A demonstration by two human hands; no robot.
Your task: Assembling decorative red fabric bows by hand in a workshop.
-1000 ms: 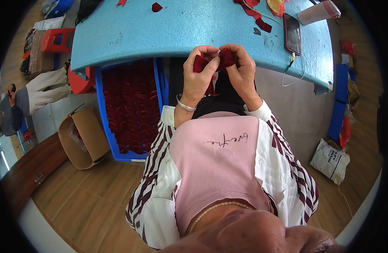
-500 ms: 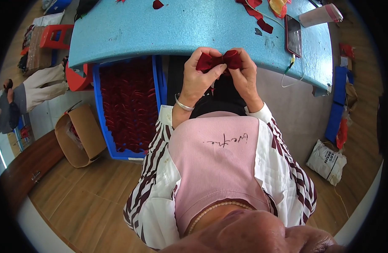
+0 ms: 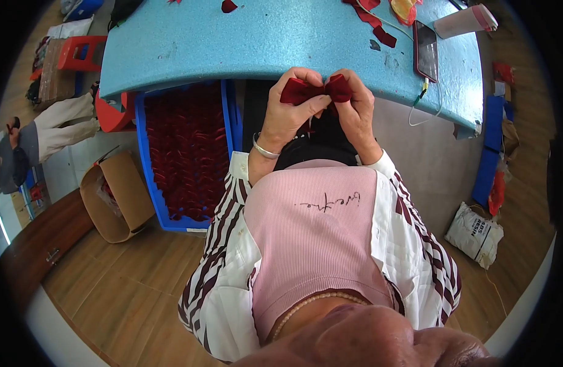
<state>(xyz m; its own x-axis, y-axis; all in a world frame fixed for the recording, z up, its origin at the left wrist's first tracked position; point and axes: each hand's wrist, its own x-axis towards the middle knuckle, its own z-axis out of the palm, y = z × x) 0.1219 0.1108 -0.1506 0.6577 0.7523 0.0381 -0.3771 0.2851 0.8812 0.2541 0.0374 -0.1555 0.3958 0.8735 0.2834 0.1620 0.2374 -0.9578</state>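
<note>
A dark red velvety bow [image 3: 298, 92] is held between my two hands, just off the near edge of the blue table [image 3: 257, 49]. My left hand [image 3: 286, 110] grips its left loop, with the thumb stretched across toward the knot. On the right loop, my right hand [image 3: 356, 110] is closed, fingers behind and thumb below. Beneath the hands, over my dark trousers, a small red end of the bow shows; its underside is hidden by my thumbs.
Left of my legs stands a blue crate [image 3: 162, 208] filled with rows of dark red bows. A phone [image 3: 425, 52] with a cable, a pale tumbler [image 3: 465, 22] and red fabric scraps [image 3: 384, 37] lie on the table's right. A cardboard box [image 3: 134, 196] stands beyond the crate; another person [image 3: 61, 128] is far left.
Both hands have shifted very slightly, and the bow's left loop now shows flatter and wider. The grip on the bow stays the same.
</note>
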